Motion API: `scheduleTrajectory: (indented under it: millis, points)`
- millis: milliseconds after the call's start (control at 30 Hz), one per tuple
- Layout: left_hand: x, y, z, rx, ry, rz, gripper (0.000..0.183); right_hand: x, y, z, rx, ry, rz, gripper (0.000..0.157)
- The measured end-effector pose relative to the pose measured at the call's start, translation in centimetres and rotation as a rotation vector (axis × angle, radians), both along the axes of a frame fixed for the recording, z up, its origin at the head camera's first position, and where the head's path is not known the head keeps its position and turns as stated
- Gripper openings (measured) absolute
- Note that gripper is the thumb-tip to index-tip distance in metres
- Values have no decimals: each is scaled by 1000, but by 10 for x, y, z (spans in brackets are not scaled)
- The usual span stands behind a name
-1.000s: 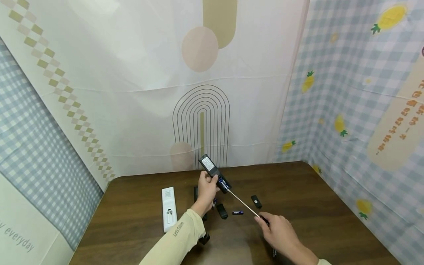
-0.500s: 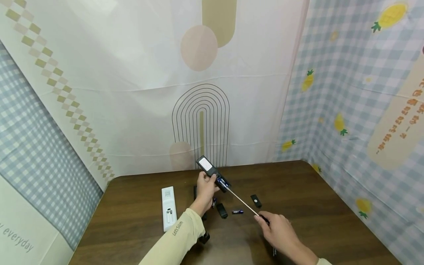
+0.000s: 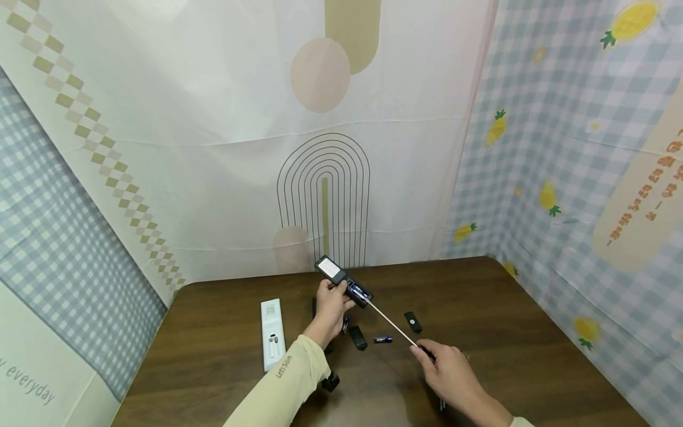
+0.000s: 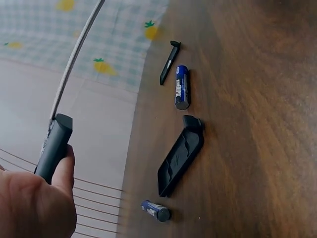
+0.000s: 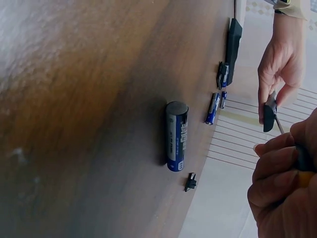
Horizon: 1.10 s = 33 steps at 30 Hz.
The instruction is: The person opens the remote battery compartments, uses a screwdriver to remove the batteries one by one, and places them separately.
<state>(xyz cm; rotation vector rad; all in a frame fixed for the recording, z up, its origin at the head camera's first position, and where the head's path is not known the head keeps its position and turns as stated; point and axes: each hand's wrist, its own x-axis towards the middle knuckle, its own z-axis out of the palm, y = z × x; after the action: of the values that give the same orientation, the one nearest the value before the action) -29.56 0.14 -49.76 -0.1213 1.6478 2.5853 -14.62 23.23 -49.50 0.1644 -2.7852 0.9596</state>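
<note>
My left hand [image 3: 331, 305] grips a black remote control [image 3: 329, 268] above the table, its back with a white label turned up. Blue batteries [image 3: 358, 290] show in its uncovered compartment. With curled fingers my right hand [image 3: 450, 373] holds a screwdriver [image 3: 392, 323], whose long metal shaft reaches the compartment's near end. Part of the screwdriver's dark and yellow handle [image 5: 304, 178] shows in the right wrist view; the fist hides the rest. Below the remote lie a loose blue battery [image 3: 382, 340] and a black battery cover [image 3: 358, 338].
A white remote [image 3: 273, 335] lies at the left with its compartment uncovered. Another black cover [image 3: 412, 322] is to the right. Beside the left wrist sits a second battery [image 3: 345, 325]. A larger battery [image 5: 177, 136] lies near the right hand. Fabric walls stand behind the wooden table [image 3: 523, 332].
The remote's label end has dipped slightly and shifted left, and more of its compartment shows. The screwdriver tip stays at the compartment's end; the right hand has hardly moved.
</note>
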Motion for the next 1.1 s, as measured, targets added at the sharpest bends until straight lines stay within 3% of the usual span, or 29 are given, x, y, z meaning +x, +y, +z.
scheduleTrajectory:
  millis: [300,567,767,900,1100]
  points:
    - [-2,0,-2,89,-21,-31,30,-1,1,0,-31,-4,6,26]
    - [6,11,-4,31,-18,-64,31,-7,-2,5,-41,52,-4,26]
    - [5,14,-7,36,2,-44,27,-8,-4,10,-29,55,-18,26]
    - [3,11,-8,5,-6,-41,27,-7,0,8,-50,3,-28,29]
    - [4,6,-10,-136,30,-36,28,-9,7,-1,-58,-48,-14,34]
